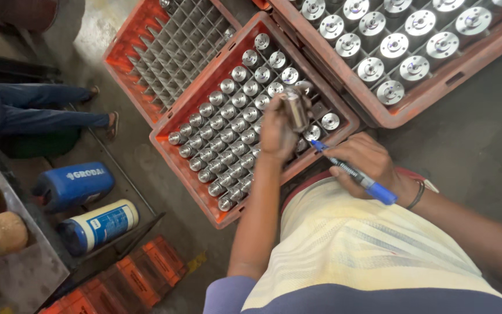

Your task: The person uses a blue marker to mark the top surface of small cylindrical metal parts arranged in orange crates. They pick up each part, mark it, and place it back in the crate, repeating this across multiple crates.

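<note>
My left hand (277, 132) holds a shiny metal cylinder (295, 108) upright above an orange crate (172, 152). That crate is packed with rows of several similar metal cylinders (228, 125) standing in a grid. My right hand (366, 163) grips a blue marker pen (350, 172), its tip pointing left toward the held cylinder. A dark band sits on my right wrist (418, 195).
An orange crate with an empty metal divider grid (172, 52) stands behind. At the top right, another orange crate (431, 104) holds larger flanged metal parts. Two blue canisters (88, 203) lie on the floor at left, near another person's legs and sandalled feet (53, 110).
</note>
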